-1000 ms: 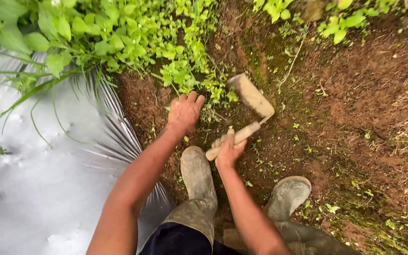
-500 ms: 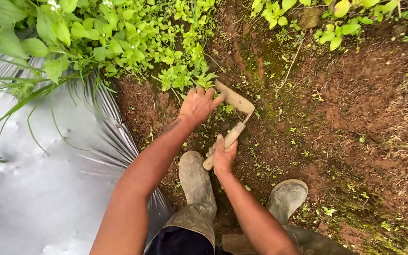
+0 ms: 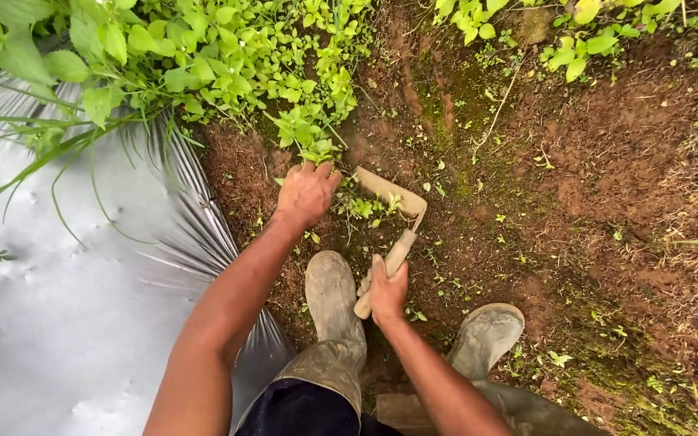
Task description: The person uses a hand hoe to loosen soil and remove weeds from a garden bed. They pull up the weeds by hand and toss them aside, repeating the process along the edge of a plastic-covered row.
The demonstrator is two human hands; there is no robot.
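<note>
Blade of hand hoe dropped to soil since earlier frame; right hand clamped on handle, left hand fingers closed on weeds just beside blade. Risk: pull stroke nicking left fingers or boot

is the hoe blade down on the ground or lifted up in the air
Down. The hoe blade lies on the soil among small weeds, its wooden handle gripped by the right hand. The left hand grasps plants beside it.

L arm stretched fwd, left hand palm down, fingers curled; right hand fisted, arm bent.
</note>
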